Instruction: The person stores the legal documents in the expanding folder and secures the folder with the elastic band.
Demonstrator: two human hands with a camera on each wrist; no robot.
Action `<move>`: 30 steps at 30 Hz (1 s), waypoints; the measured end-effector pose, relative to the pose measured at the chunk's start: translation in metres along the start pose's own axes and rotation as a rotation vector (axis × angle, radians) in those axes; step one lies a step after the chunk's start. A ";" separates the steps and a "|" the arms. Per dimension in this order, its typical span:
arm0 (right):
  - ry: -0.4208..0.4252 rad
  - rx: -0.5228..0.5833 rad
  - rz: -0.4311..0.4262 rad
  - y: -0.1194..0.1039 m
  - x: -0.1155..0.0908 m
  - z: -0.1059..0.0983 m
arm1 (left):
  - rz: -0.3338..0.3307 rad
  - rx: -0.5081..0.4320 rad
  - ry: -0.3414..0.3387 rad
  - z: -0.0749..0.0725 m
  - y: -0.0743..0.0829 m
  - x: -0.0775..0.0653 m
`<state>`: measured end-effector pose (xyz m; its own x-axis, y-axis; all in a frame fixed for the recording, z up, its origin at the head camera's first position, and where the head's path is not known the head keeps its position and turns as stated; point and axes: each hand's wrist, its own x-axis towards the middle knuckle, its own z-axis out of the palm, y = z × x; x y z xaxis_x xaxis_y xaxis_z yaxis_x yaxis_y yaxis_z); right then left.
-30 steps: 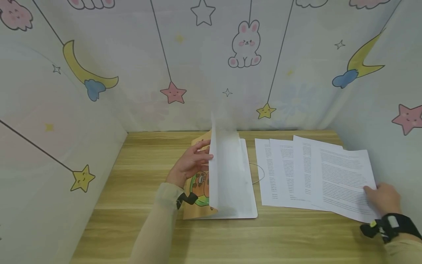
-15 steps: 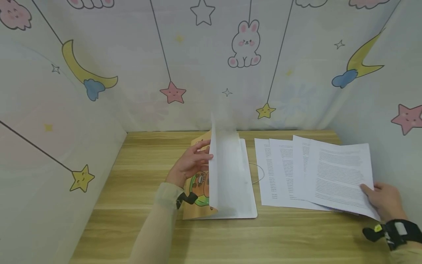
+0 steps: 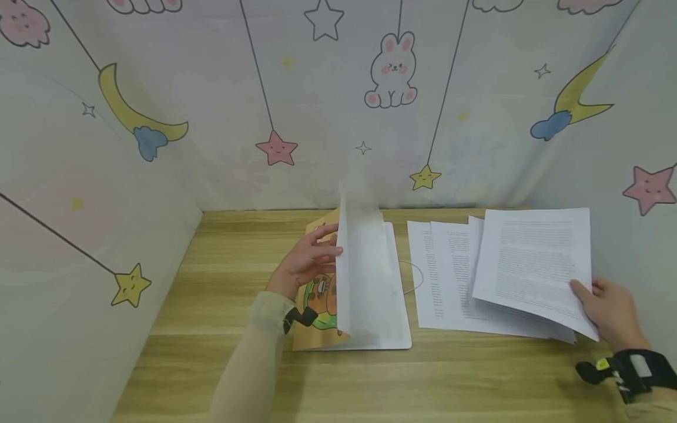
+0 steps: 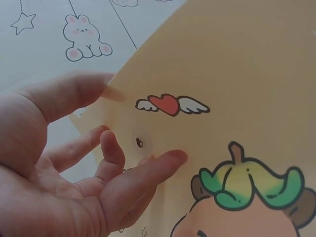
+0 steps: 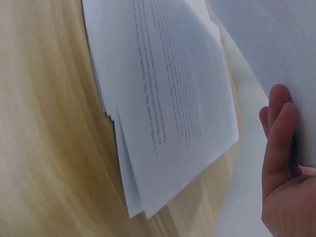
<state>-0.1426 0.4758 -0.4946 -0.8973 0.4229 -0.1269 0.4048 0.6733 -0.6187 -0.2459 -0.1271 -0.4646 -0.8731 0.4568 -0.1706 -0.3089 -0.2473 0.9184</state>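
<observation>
A folder [image 3: 381, 305] lies on the table with its front cover raised, its inner side white. The orange outer face of the cover [image 4: 247, 59] carries a winged heart, a cartoon character and a small eyelet. My left hand [image 3: 304, 261] holds that cover by its free edge; in the left wrist view one finger [image 4: 79, 94] passes behind it and others lie in front. To the right, my right hand [image 3: 613, 308] pinches a printed sheet [image 3: 534, 264] at its right edge, thumb on top. It is lifted above other printed sheets [image 5: 173, 123], which lie overlapping on the table.
A thin pale cord loop [image 3: 414, 276] sticks out from the folder's right edge, near the leftmost paper [image 3: 425, 276]. The wood-grain table [image 3: 449, 382] is bounded at the back and sides by a curtain [image 3: 338, 117] printed with stars, moons and a rabbit.
My right hand has lifted the top sheet and drawn it up and leftward, uncovering edges of sheets beneath. My left hand and the raised cover have stayed in place.
</observation>
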 end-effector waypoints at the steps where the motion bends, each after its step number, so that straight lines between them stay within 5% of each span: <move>1: -0.002 0.010 -0.001 -0.002 0.000 0.000 | 0.000 0.000 -0.001 0.000 0.000 0.000; 30: 0.052 0.175 -0.126 -0.110 -0.029 0.019 | -0.018 -0.020 0.010 0.007 0.000 -0.001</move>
<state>-0.1649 0.3781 -0.4376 -0.9265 0.3763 -0.0027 0.2496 0.6092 -0.7527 -0.2426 -0.1212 -0.4618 -0.8709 0.4528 -0.1912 -0.3324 -0.2561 0.9077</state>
